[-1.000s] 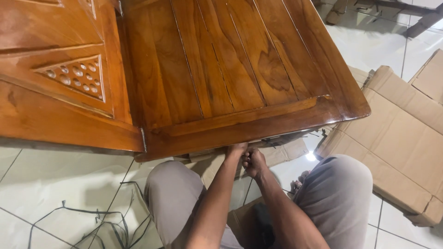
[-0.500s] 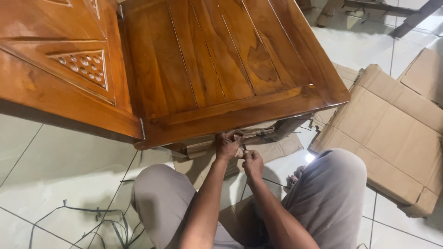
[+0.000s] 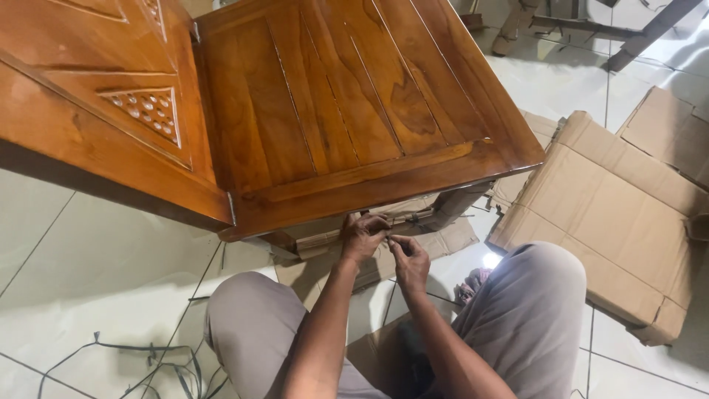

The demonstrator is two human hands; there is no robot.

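A glossy reddish-brown wooden door panel with grooved planks (image 3: 347, 111) lies flat and raised off the pale tiled floor (image 3: 81, 273), hinged along its left edge to a carved wooden panel with a triangular studded inset (image 3: 111, 111). The person sits at the door panel's near edge, knees in grey trousers either side. The left hand (image 3: 362, 236) is curled just under that near edge, fingers bent closed around something small that cannot be made out. The right hand (image 3: 410, 260) is just beside it, touching it, fingertips pinched together on a small item, also unclear. Flattened brown cardboard (image 3: 413, 244) lies beneath the hands. A large folded brown cardboard box (image 3: 613, 214) rests right of the door panel, and loose black plastic strapping (image 3: 148, 366) trails on the floor at lower left.
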